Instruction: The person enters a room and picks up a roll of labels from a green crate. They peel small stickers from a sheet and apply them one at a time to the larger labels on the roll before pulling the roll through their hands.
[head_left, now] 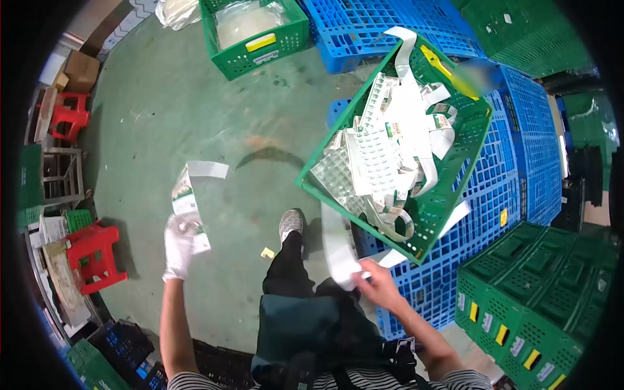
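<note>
My left hand (179, 246), in a white glove, is closed on a printed label strip (184, 200) out over the floor at the left. One end of that strip curls to the right above the hand. My right hand (378, 284), bare, pinches a long white paper strip (340, 250) beside the green crate's near corner. That strip is partly blurred and hangs along the crate's side. In the tilted green crate (478, 140) lies a tangled heap of printed label sheets and strips (383, 153), with white strips trailing over the rim.
Blue plastic pallets (429, 286) lie beneath and behind the crate. Stacked green crates (520, 286) stand at lower right. Another green crate (260, 55) with plastic-wrapped contents is at the top. Red stools (97, 257) line the left side. A yellow scrap (267, 253) lies on the floor.
</note>
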The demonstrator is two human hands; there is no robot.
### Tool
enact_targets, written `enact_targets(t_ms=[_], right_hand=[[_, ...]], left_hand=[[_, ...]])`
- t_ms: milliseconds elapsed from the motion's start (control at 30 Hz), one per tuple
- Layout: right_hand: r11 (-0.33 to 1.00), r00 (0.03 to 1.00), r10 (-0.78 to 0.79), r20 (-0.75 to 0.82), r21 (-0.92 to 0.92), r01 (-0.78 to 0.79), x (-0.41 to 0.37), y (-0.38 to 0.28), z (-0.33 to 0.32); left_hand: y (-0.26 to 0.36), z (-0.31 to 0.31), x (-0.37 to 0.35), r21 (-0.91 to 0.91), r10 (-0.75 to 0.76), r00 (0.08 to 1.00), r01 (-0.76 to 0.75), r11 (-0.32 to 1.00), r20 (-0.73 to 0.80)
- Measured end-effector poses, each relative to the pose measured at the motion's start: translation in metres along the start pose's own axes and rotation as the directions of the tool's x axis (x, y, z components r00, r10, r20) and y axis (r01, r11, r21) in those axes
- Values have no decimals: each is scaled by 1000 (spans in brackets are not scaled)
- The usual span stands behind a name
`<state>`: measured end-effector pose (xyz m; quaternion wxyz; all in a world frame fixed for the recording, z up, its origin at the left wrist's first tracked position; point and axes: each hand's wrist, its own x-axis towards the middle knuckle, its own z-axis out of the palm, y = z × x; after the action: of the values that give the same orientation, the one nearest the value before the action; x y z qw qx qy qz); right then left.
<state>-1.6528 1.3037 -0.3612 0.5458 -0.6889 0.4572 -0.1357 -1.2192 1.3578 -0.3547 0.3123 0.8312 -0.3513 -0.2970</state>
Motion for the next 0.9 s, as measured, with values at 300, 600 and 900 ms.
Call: enact_targets(t_ms=[300, 600, 900], right_hand=[[689, 611, -694, 381, 598, 410, -36, -331, 34], [629, 556, -751, 356, 641, 439, -54, -435, 71], [954, 867, -268, 419, 238, 180, -23, -396, 113]], left_hand=[[118, -34, -191, -142, 52, 997, -44, 989, 54], [144, -133, -157, -384, -67, 966, -36, 923, -251], [242, -350, -119, -323, 266, 754, -533, 782, -601]])
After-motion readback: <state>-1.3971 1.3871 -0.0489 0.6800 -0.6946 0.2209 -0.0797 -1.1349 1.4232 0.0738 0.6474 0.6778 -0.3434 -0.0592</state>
